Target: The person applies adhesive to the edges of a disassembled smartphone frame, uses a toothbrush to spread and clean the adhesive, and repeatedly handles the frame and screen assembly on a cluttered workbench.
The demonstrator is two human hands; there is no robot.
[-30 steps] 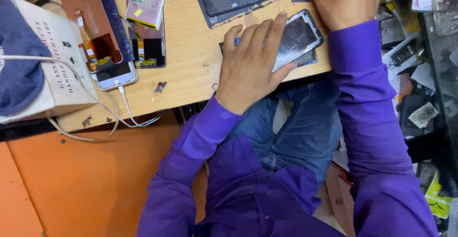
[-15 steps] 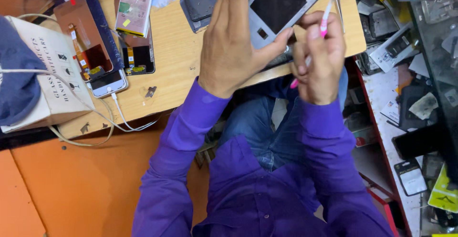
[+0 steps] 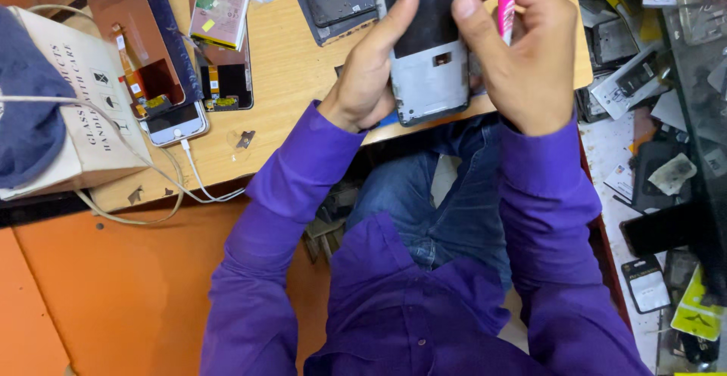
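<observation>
Left hand point(image 3: 371, 81) is closed around the phone point(image 3: 424, 50), thumb along its left edge, holding it raised just above the table point(image 3: 303, 81) edge. Right hand point(image 3: 530, 65) is closed on a pink tool point(image 3: 506, 1), thumb on the phone's right edge. Judged light, stiff, smooth and fragile; best gripped by its side edges.

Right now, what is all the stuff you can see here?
Phone: one, grey and black, held up in both hands.
Pink tool: one, in the right hand.
Wooden table: one, tan, top of view.
Opened phones: several, left on the table.
Cardboard box: one, beige, far left.
Blue cloth: one, on the box.
White cable: one, plugged into a white phone.
Phone parts: many, at right.
Left hand: grip on the phone.
Right hand: grip on the tool.
</observation>
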